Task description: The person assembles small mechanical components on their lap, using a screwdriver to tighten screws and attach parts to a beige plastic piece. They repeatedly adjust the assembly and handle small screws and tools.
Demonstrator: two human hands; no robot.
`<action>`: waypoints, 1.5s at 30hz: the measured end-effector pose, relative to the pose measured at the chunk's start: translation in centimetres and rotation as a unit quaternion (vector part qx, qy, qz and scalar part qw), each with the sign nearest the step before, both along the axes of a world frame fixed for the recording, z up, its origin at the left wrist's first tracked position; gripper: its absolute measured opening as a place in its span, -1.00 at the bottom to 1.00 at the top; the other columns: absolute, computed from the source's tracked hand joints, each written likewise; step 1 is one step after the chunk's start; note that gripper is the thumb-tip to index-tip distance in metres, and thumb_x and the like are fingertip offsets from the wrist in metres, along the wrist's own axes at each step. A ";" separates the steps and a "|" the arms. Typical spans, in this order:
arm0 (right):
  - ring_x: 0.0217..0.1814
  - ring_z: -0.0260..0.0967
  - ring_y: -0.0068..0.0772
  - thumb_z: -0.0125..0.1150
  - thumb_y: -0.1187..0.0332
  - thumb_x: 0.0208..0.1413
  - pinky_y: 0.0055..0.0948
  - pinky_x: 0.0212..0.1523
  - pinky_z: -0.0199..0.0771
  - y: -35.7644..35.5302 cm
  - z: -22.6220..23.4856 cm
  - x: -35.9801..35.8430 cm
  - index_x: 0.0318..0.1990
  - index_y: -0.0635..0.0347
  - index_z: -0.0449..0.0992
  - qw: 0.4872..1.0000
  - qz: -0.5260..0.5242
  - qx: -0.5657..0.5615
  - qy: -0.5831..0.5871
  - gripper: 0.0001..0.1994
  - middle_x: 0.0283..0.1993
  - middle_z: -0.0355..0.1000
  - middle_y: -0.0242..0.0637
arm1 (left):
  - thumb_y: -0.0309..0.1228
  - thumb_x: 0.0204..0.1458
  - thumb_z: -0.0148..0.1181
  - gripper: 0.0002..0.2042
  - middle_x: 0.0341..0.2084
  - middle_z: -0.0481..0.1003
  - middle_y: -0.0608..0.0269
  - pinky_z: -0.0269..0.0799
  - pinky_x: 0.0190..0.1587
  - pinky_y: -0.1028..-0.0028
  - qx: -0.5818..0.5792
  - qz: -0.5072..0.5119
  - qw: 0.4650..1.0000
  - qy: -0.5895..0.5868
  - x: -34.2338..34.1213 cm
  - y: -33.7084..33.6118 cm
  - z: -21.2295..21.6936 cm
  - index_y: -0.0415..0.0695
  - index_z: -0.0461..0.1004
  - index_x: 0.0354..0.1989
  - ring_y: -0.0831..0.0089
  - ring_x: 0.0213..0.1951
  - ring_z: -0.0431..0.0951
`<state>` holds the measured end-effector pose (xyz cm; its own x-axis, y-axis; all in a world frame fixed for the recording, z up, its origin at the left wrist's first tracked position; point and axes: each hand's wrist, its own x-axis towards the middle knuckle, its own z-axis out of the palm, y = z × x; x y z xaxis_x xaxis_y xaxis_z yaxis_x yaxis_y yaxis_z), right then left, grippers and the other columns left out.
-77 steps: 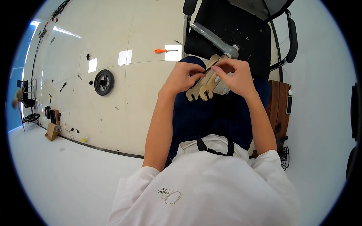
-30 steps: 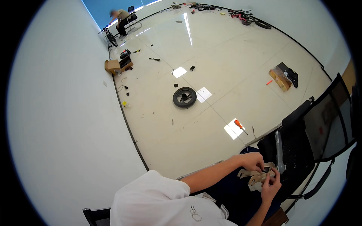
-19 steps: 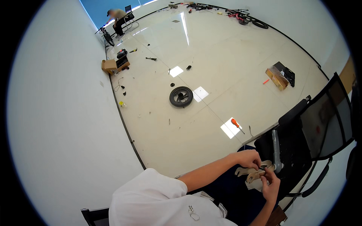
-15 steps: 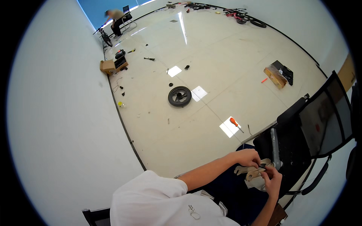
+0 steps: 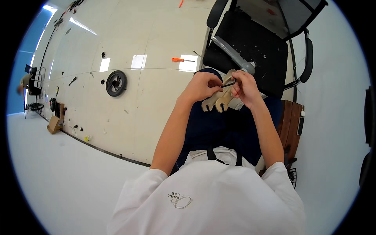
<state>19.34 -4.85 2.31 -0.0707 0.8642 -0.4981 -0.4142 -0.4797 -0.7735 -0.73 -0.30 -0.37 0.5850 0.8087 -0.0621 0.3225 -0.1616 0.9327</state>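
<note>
I sit with a light wooden forked part (image 5: 217, 102) resting on my dark-trousered lap. My left hand (image 5: 202, 86) and my right hand (image 5: 244, 87) meet just above it, both pinching a thin black hex key (image 5: 229, 83) between their fingertips. A grey metal tube (image 5: 234, 55) runs from the wooden part up across the seat of a black office chair (image 5: 250, 43) in front of me.
An orange screwdriver (image 5: 181, 60) and a small black wheel (image 5: 116, 83) lie on the pale floor to the left. A brown wooden stool (image 5: 290, 125) stands at my right. Cardboard and clutter (image 5: 55, 121) sit by the far-left wall.
The camera has swung back down onto my lap. Both hands are still together on the hex key above the wooden part, as they were 2.6 s ago.
</note>
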 end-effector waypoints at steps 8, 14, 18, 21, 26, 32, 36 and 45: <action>-0.39 0.52 -0.35 0.15 0.40 0.25 -0.38 -0.36 0.52 -0.8 0.9 0.3 -0.25 0.30 0.44 0.962 0.044 0.170 -0.212 -0.87 -0.47 0.47 -0.20 | -0.55 -0.05 0.38 -0.86 -0.43 0.65 0.10 0.56 -0.21 0.43 0.021 0.003 1.000 0.010 0.2 -0.4 -0.1 -0.28 0.65 -0.29 0.35 -0.37 0.66; -0.36 0.54 -0.37 0.29 0.39 0.15 -0.45 -0.28 0.51 -0.6 1.4 2.2 -0.11 0.26 0.54 0.744 0.140 0.392 -0.522 -0.80 -0.37 0.53 -0.12 | -0.55 -0.04 0.38 -0.83 -0.40 0.66 0.09 0.57 -0.20 0.44 0.020 0.002 1.000 0.011 0.1 0.2 -0.2 -0.28 0.66 -0.25 0.35 -0.35 0.67; -0.61 0.44 -0.39 0.25 0.44 0.14 -0.46 -0.48 0.42 -2.2 1.3 -0.4 -0.09 0.21 0.53 0.826 0.042 0.307 -0.471 -0.81 -0.55 0.49 -0.16 | -0.55 -0.04 0.37 -0.82 -0.40 0.67 0.10 0.58 -0.18 0.45 0.017 -0.005 1.000 0.006 0.2 0.1 -0.3 -0.27 0.67 -0.23 0.36 -0.33 0.69; -0.71 0.39 -0.43 0.21 0.46 0.16 -0.49 -0.56 0.37 -2.7 1.2 -2.1 -0.09 0.20 0.53 0.861 0.000 0.242 -0.447 -0.82 -0.65 0.45 -0.20 | -0.56 -0.03 0.35 -0.84 -0.40 0.67 0.11 0.59 -0.17 0.45 0.002 -0.006 1.000 0.003 0.2 0.5 -0.2 -0.28 0.67 -0.25 0.37 -0.33 0.70; -0.68 0.43 -0.44 0.20 0.46 0.15 -0.55 -0.53 0.41 -2.2 1.9 -2.7 -0.09 0.25 0.51 0.958 -0.010 0.138 -0.253 -0.81 -0.63 0.49 -0.23 | -0.54 -0.03 0.36 -0.87 -0.43 0.65 0.10 0.58 -0.22 0.45 0.001 -0.009 1.000 -0.011 0.2 0.5 0.0 -0.28 0.66 -0.29 0.35 -0.35 0.67; -0.30 0.54 -0.33 0.33 0.37 0.11 -0.43 -0.24 0.53 -1.4 3.0 -0.4 -0.16 0.24 0.64 0.792 0.128 0.363 -0.473 -0.81 -0.34 0.54 -0.24 | -0.54 -0.02 0.36 -0.85 -0.43 0.65 0.07 0.56 -0.23 0.46 0.009 0.010 1.000 -0.005 -0.2 0.3 -0.1 -0.28 0.65 -0.26 0.37 -0.36 0.66; -0.31 0.53 -0.28 0.38 0.32 0.08 -0.42 -0.26 0.50 -0.7 2.6 0.5 -0.20 0.23 0.67 0.770 0.131 0.382 -0.493 -0.80 -0.36 0.53 -0.23 | -0.54 0.03 0.34 -0.86 -0.40 0.66 0.10 0.57 -0.16 0.43 0.003 0.003 1.000 0.001 -0.1 0.5 -0.2 -0.27 0.65 -0.24 0.37 -0.32 0.68; -0.62 0.37 -0.61 0.27 0.45 0.09 -0.54 -0.53 0.32 0.8 3.0 -0.9 -0.03 0.22 0.61 0.827 0.094 0.259 -0.490 -0.73 -0.67 0.41 -0.32 | -0.53 0.00 0.36 -0.79 -0.33 0.67 0.09 0.57 -0.13 0.44 -0.019 -0.030 0.999 0.019 -0.4 0.8 -0.2 -0.29 0.64 -0.18 0.37 -0.29 0.68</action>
<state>18.41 -4.03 5.29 -0.0097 0.9992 0.0390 0.5776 0.0375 -0.8154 -1.11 0.52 -0.60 0.6292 0.7688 -0.1145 0.3483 -0.1471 0.9258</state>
